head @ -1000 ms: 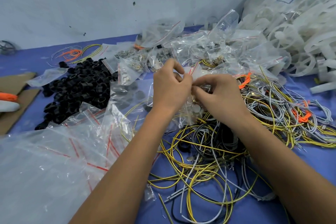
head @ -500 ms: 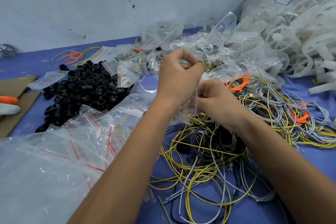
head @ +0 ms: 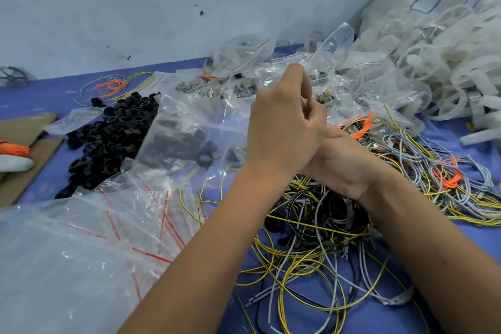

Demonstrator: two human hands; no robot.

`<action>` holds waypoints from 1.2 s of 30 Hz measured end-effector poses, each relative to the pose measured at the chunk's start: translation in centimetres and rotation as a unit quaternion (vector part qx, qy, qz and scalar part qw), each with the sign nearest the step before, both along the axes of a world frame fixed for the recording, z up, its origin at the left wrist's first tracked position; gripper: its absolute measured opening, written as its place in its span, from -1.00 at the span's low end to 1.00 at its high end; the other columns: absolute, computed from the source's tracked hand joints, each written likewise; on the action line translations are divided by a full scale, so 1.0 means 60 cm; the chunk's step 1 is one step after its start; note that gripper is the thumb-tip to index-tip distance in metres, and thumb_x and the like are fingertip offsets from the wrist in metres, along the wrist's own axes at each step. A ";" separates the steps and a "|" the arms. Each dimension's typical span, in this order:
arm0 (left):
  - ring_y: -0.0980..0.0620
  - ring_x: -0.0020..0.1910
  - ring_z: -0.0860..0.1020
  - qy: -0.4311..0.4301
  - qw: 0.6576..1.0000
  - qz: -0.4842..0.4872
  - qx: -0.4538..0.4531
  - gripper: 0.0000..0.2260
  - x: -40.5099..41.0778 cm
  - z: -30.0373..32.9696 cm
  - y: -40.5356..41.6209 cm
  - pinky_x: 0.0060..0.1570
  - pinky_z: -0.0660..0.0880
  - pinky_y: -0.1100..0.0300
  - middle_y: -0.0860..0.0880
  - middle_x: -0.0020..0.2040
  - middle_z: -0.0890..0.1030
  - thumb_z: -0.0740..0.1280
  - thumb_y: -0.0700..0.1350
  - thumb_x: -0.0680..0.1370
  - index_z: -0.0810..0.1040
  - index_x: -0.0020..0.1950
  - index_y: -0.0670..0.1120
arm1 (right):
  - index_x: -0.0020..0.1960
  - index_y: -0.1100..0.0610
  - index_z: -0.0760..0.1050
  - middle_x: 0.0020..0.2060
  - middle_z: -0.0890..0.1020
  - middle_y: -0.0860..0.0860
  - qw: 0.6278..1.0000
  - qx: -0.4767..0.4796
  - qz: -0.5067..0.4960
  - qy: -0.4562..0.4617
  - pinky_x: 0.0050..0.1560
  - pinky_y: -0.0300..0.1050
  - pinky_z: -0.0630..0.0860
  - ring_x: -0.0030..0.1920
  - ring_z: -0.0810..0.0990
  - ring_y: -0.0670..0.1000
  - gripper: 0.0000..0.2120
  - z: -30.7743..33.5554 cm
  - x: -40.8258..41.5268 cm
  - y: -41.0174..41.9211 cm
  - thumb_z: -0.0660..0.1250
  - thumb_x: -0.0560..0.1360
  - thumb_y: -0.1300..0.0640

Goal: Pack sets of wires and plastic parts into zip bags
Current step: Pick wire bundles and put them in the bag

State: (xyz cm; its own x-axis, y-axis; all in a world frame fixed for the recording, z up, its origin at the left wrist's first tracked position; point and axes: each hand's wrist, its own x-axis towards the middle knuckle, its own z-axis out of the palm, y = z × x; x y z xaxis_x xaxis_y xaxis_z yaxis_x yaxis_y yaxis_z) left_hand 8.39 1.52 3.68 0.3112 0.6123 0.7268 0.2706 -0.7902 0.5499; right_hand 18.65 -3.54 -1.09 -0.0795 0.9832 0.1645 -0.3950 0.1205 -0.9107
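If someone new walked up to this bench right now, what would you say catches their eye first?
Probably the two hands raised together at the centre, left hand crossed over the right hand, fingers curled; what they hold is hidden. Below them sprawls a tangle of yellow, grey and black wires on the blue table. A pile of black plastic rings lies left, with clear zip bags in front.

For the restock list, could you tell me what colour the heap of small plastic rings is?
Black: the plastic rings show clearly in the head view.
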 end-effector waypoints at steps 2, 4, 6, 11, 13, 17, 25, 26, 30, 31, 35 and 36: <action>0.02 -0.42 0.42 0.017 1.000 0.018 0.007 -0.91 -0.007 0.002 0.007 -0.23 0.44 0.07 0.11 -0.47 0.39 0.37 -0.22 0.46 0.47 -0.13 -0.10 | -0.01 0.30 0.61 -0.08 0.59 0.23 1.000 -0.012 -0.017 -0.019 -0.01 0.04 0.64 0.01 0.55 0.20 -0.82 0.007 -0.005 0.004 0.25 0.50 0.40; 0.06 -0.43 0.44 0.025 0.999 0.031 -0.023 -0.91 -0.015 0.008 0.018 -0.27 0.41 0.13 0.09 -0.46 0.44 0.37 -0.22 0.46 0.47 -0.15 -0.08 | -0.05 0.30 0.60 -0.18 0.60 0.20 0.998 -0.034 -0.035 -0.026 -0.13 0.01 0.62 -0.14 0.59 0.15 -0.75 0.008 -0.005 0.005 0.14 0.58 0.41; 0.06 -0.35 0.49 0.062 0.995 0.054 -0.062 -0.93 -0.025 0.014 0.033 -0.28 0.39 0.16 0.07 -0.39 0.50 0.36 -0.20 0.45 0.49 -0.16 -0.07 | 0.01 0.35 0.52 -0.17 0.56 0.24 0.998 -0.036 -0.022 -0.048 -0.14 0.00 0.51 -0.19 0.53 0.16 -0.69 0.010 -0.004 0.002 0.00 0.55 0.37; -0.01 -0.14 0.54 0.213 0.971 0.061 -0.096 -0.96 -0.043 0.027 0.048 -0.29 0.37 0.19 0.05 -0.22 0.56 0.37 -0.15 0.41 0.55 -0.19 -0.02 | 0.16 0.39 0.58 0.05 0.65 0.21 0.932 -0.047 0.058 -0.354 0.06 -0.02 0.49 0.04 0.60 0.14 -0.62 0.034 -0.020 -0.003 0.21 0.47 0.19; 0.03 -0.16 0.51 0.219 0.971 0.047 -0.087 -0.95 -0.037 0.028 0.040 -0.33 0.29 0.29 0.08 -0.22 0.54 0.37 -0.16 0.41 0.54 -0.19 -0.01 | 0.09 0.10 0.69 0.00 0.71 -0.07 0.892 -0.008 0.097 -0.441 0.08 -0.25 0.50 0.04 0.65 -0.09 -0.79 0.040 -0.032 -0.009 0.33 0.55 0.26; 0.09 -0.17 0.51 0.200 0.975 0.013 -0.092 -0.90 -0.024 0.030 0.025 -0.32 0.27 0.34 0.12 -0.26 0.52 0.38 -0.16 0.40 0.52 -0.23 0.04 | -0.07 -0.04 0.57 -0.35 0.63 -0.25 0.907 0.014 0.045 -0.417 -0.21 -0.37 0.45 -0.31 0.56 -0.25 -0.91 0.010 -0.050 -0.017 0.44 0.51 -0.03; 0.12 -0.25 0.50 0.189 0.971 -0.006 -0.148 -0.91 -0.031 0.023 0.034 -0.31 0.35 0.25 0.12 -0.34 0.50 0.37 -0.20 0.41 0.55 -0.22 0.00 | -0.04 -0.03 0.67 -0.30 0.63 -0.23 0.817 0.150 -0.128 -0.541 -0.24 -0.25 0.49 -0.25 0.61 -0.21 -0.77 0.011 -0.053 -0.013 0.47 0.44 -0.17; 0.13 -0.32 0.50 0.170 0.971 -0.012 -0.168 -0.91 -0.032 0.025 0.035 -0.32 0.36 0.22 0.11 -0.37 0.51 0.37 -0.20 0.41 0.56 -0.22 -0.01 | -0.05 0.08 0.69 -0.37 0.59 -0.25 0.832 0.167 -0.127 -0.514 -0.29 -0.39 0.40 -0.34 0.57 -0.23 -0.84 0.010 -0.048 -0.011 0.53 0.48 0.00; 0.01 -0.40 0.56 0.094 0.971 -0.036 -0.215 -0.92 -0.037 0.033 0.038 -0.31 0.50 0.15 0.00 -0.42 0.58 0.39 -0.21 0.39 0.57 -0.23 -0.03 | -0.19 0.18 0.70 -0.58 0.46 -0.16 0.906 0.118 -0.053 -0.402 -0.44 -0.34 0.20 -0.57 0.32 -0.17 -0.71 0.012 -0.029 -0.016 0.37 0.60 0.04; 0.00 -0.39 0.57 0.087 0.972 -0.040 -0.215 -0.93 -0.039 0.035 0.039 -0.29 0.52 0.13 -0.01 -0.41 0.59 0.39 -0.21 0.38 0.57 -0.23 -0.03 | -0.18 0.16 0.71 -0.57 0.48 -0.09 0.907 0.119 -0.048 -0.401 -0.45 -0.25 0.21 -0.55 0.32 -0.18 -0.67 0.013 -0.026 -0.016 0.34 0.61 -0.02; 0.03 -0.48 0.49 0.055 0.968 -0.046 -0.239 -0.95 -0.046 0.036 0.045 -0.34 0.40 0.18 0.01 -0.48 0.54 0.36 -0.16 0.33 0.56 -0.24 -0.03 | -0.25 0.28 0.67 -0.54 0.43 0.21 0.878 0.155 -0.159 -0.424 -0.45 0.00 0.21 -0.51 0.32 -0.02 -0.47 0.010 -0.029 -0.013 0.31 0.56 -0.18; 0.05 -0.51 0.44 0.039 0.967 -0.041 -0.250 -0.95 -0.048 0.037 0.048 -0.35 0.36 0.20 0.03 -0.50 0.51 0.34 -0.14 0.30 0.56 -0.26 -0.03 | -0.25 0.24 0.68 -0.53 0.51 0.17 0.892 0.153 -0.185 -0.383 -0.48 -0.03 0.26 -0.52 0.40 -0.05 -0.48 0.009 -0.030 -0.013 0.31 0.57 -0.19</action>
